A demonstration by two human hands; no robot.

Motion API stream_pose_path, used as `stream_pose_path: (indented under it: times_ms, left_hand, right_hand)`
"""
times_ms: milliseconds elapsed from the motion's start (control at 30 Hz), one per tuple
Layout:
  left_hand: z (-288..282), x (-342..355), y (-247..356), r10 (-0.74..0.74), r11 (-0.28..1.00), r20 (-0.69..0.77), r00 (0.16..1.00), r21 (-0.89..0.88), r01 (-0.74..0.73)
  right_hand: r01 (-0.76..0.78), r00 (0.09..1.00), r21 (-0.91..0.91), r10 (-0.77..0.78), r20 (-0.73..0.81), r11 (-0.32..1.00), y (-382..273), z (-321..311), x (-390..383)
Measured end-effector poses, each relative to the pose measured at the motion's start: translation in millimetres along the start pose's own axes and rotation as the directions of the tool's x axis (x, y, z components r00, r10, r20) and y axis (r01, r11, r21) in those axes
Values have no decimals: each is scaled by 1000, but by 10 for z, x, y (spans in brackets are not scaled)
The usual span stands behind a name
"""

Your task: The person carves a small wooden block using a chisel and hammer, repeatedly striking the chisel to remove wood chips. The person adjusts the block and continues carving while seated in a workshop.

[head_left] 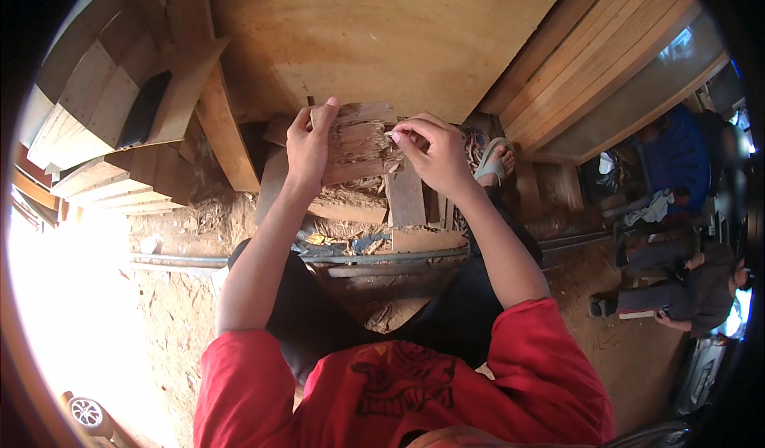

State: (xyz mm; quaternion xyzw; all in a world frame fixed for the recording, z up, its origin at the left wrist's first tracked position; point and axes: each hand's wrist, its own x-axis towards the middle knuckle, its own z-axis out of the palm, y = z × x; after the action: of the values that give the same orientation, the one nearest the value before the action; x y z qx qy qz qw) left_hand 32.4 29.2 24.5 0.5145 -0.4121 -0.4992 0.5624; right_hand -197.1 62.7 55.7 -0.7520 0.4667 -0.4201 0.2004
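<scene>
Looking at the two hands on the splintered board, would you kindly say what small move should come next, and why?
I would probably have the right hand gently pull the pale sliver away from the splintered board: its thumb and finger appear to pinch that sliver at the frayed right side, while the left hand grips the opposite side.

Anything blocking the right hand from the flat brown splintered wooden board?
Nothing visible. The right hand is right at the frayed right edge of the flat brown splintered wooden board; whether it pinches a fibre there is too small to tell. The left hand holds the opposite side, out of the way.
</scene>
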Motion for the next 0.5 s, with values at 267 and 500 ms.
stream_pose_path:
  times_ms: [267,500]
  left_hand:
    - [24,-51,62,102,979,-53,993,181,-91]
    - [49,-85,83,232,941,-110,967,277,-194]
  right_hand:
    - [13,998,-63,-17,-55,998,4,118,-34]
    - [-10,1000,-79,8,-25,997,42,136,-68]
